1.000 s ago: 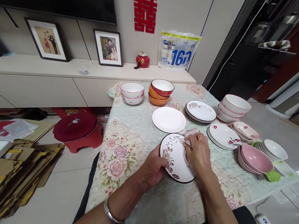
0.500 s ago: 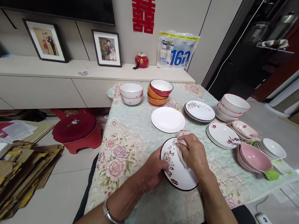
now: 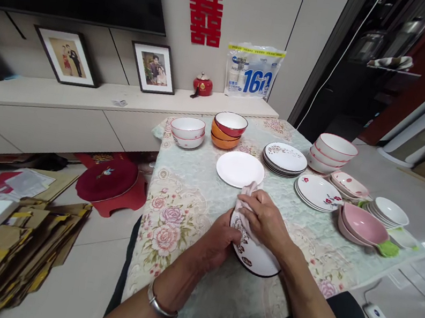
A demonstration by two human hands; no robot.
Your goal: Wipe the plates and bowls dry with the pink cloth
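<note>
A white plate with a dark rim and brown flowers point(image 3: 261, 259) is tilted over the near part of the table. My left hand point(image 3: 223, 238) grips its left edge, thumb on the face. My right hand point(image 3: 266, 217) presses a pale pink cloth point(image 3: 248, 189) onto the plate's upper left part, fingers bent around the cloth. Just beyond lies a plain white plate point(image 3: 240, 169). Behind it to the right is a stack of brown-flowered plates point(image 3: 285, 156), and nearer the right a stack of red-flowered plates point(image 3: 318, 192).
Bowls stand at the back: white ones point(image 3: 187, 132), orange and red ones point(image 3: 229, 129), and more white ones point(image 3: 333, 153). Pink bowls point(image 3: 364, 225) and small white bowls point(image 3: 391, 211) sit right on the flowered tablecloth point(image 3: 176, 202). A red stool point(image 3: 109, 180) is left.
My right hand and the cloth have shifted left toward the plate's upper left rim, covering more of the flower pattern. My left hand keeps its grip.
</note>
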